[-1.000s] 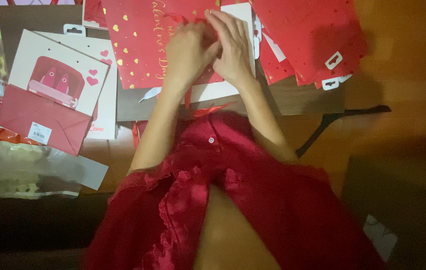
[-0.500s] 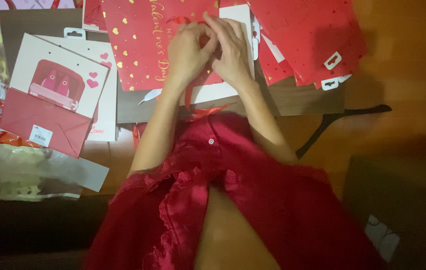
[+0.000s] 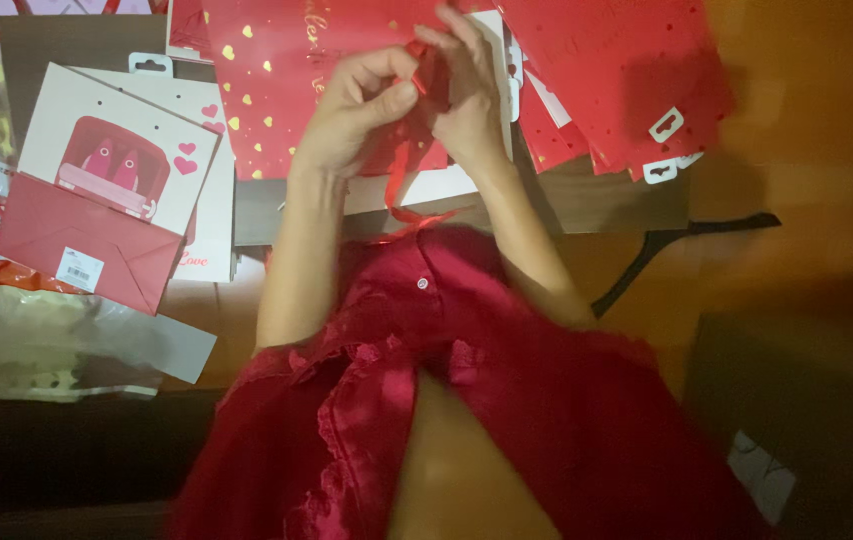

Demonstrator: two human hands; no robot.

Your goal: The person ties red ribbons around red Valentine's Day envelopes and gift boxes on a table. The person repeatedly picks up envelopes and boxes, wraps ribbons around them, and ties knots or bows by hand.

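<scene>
A thin red ribbon is pinched between the left hand and the right hand, which are pressed together at the fingertips above a red gift bag dotted with gold hearts; from the hands the ribbon hangs down and curls just above the red garment worn by the person. Whether the ribbon is tied to the bag cannot be told, since the fingers cover that spot. The bag's upper edge is cut off by the frame. To the right, a fan of flat red bags with white hang tabs is spread on the brown surface, partly overlapping. To the left, a white card package bearing a pink picture and small hearts is seen, with a red envelope carrying a small white sticker lying over its lower part. Further left, clear plastic wrapping is blurred and hard to make out. A black strap lies on the surface at the right.
</scene>
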